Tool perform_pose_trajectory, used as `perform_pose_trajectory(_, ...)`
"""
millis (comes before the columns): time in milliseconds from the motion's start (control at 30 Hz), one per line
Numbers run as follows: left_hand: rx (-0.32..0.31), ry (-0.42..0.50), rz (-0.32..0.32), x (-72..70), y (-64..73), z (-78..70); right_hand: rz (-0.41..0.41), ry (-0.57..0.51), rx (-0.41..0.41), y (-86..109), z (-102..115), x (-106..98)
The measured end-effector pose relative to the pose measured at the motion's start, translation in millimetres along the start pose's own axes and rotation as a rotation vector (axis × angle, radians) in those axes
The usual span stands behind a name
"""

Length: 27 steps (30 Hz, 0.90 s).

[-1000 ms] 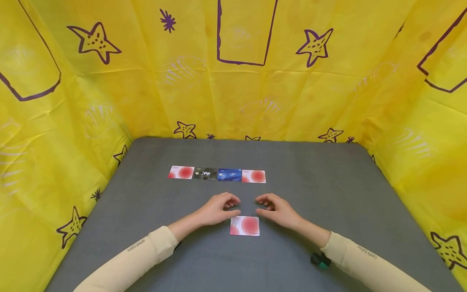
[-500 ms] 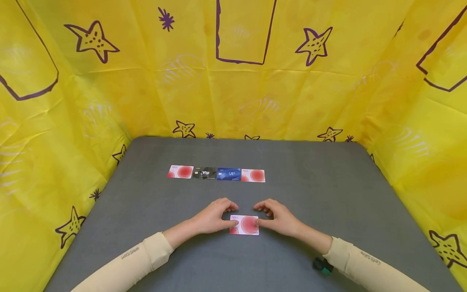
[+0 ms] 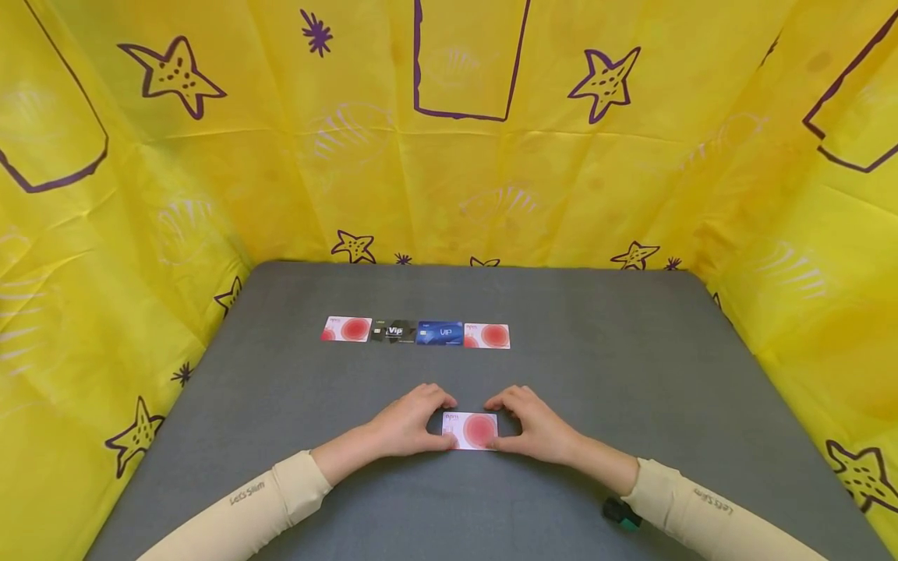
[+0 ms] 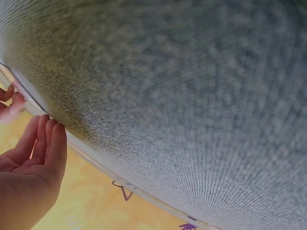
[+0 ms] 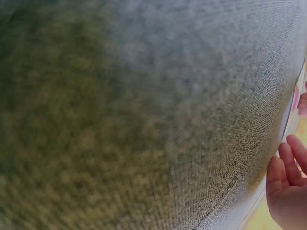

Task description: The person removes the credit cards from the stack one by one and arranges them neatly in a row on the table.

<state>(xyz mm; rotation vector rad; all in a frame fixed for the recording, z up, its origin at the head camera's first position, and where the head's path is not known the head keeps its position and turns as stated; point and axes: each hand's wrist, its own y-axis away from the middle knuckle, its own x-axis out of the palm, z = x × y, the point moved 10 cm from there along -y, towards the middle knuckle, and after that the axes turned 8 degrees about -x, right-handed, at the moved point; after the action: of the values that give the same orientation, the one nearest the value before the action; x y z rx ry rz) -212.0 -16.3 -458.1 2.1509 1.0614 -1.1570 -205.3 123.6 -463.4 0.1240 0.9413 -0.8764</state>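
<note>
A white bank-type card (image 3: 479, 430) with red circles lies flat on the grey table. My left hand (image 3: 410, 421) is at its left side; the thumb touches the lower left corner and the bent fingertips sit just beyond the upper edge. Mirroring this, my right hand (image 3: 540, 425) has its thumb at the lower right corner and its fingers near the upper right corner. A small gap seems to separate the fingertips from the card's far edge. In the left wrist view the left hand (image 4: 36, 167) has its fingers together; the right wrist view shows the right hand (image 5: 288, 182) at the edge.
Farther back, a row holds a red-and-white card (image 3: 347, 329), a black VIP card (image 3: 393, 331), a blue VIP card (image 3: 440, 333) and another red-and-white card (image 3: 487, 336). A dark object with green (image 3: 621, 514) lies by the right sleeve. Yellow cloth (image 3: 449, 187) surrounds the table (image 3: 617, 351).
Both hands have come down toward the near card. Their thumbs moved from above its top edge, across its face, to its lower corners. The card itself stays in place.
</note>
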Motion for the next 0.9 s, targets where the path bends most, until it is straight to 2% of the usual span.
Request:
perform_pose_trajectory(133,-0.002,-0.036,0.017,2.6,0.9,0.0,0.001,0.057,-0.043,-0.1,4.6,1.6)
perform_pose_trajectory(267,0.004,-0.054,0.032,4.5,1.8,-0.2,0.007,0.079,-0.046,-0.4,6.3,2.7)
perform_pose_trajectory(900,0.071,-0.015,0.007,2.7,2.5,-3.3,0.032,0.065,-0.013,-0.6,8.4,4.3)
